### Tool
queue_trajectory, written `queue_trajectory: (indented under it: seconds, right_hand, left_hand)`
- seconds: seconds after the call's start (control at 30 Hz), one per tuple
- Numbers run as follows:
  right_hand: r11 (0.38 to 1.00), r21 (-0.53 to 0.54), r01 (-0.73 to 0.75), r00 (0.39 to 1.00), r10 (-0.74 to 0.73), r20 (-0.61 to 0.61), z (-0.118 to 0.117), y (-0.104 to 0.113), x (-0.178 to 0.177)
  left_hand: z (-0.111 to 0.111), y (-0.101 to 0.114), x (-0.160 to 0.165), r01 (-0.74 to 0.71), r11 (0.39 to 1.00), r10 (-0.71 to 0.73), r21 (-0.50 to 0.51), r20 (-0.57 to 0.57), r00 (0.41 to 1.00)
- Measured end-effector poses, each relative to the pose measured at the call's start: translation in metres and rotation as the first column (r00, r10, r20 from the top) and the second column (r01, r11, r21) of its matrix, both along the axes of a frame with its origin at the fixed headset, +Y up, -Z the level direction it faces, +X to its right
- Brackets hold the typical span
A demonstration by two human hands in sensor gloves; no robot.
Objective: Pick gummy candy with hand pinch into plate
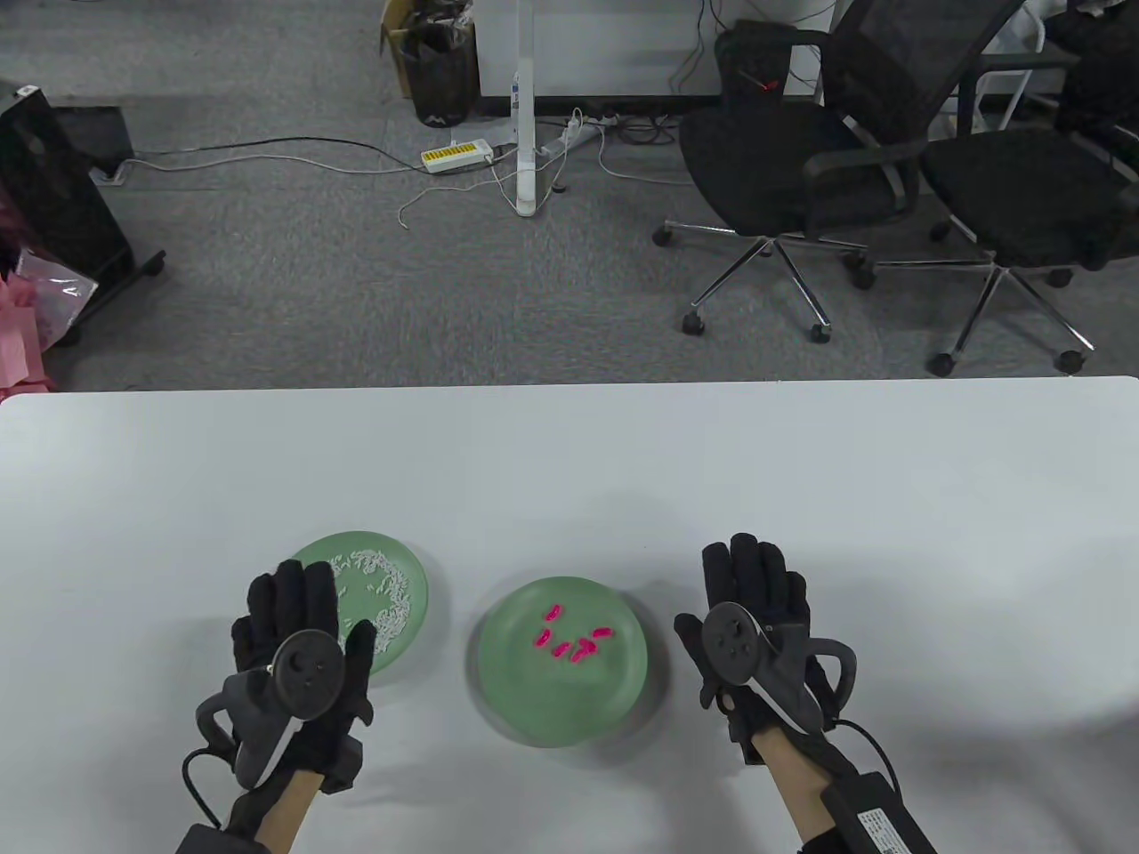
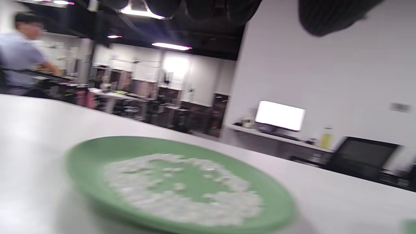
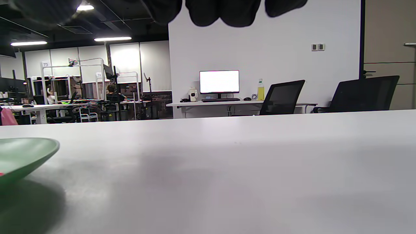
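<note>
Several pink gummy candies (image 1: pixel 569 639) lie in a green plate (image 1: pixel 516 685) at the table's front middle. A second green plate (image 1: pixel 418 587) to its left holds white sugary grains (image 1: pixel 387 592); it fills the left wrist view (image 2: pixel 84 162). My left hand (image 1: pixel 298 636) is flat and open, fingers over the left plate's near edge, holding nothing. My right hand (image 1: pixel 756 596) is flat and open on the table to the right of the candy plate, holding nothing. The candy plate's edge shows at the left of the right wrist view (image 3: pixel 26 156).
The white table (image 1: pixel 801 498) stretches wide beyond and to both sides of the plates. Behind its far edge are the floor, two black office chairs (image 1: pixel 801 151) and a white stand post (image 1: pixel 527 107).
</note>
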State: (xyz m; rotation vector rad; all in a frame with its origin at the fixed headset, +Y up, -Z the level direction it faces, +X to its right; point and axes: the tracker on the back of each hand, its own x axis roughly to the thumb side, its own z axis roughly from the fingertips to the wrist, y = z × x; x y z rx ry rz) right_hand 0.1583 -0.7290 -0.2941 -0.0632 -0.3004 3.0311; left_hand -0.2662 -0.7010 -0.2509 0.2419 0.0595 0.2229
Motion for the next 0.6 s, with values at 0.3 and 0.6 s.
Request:
queue_trajectory:
  seconds: [0.3,0.6]
  right_hand:
    - [0.996,-0.018,-0.084,0.996,0.084,-0.01,0.003,0.001,-0.006]
    - [0.98,-0.057,-0.193,0.981,0.192,-0.02,0.003,-0.004,-0.013]
  left_hand:
    - [0.006,0.011,0.051,0.156,0.987,-0.16,0.034,0.206,0.965]
    - [-0.005,-0.009,0.05,0.213,0.977,-0.205,-0.018,0.195,0.959]
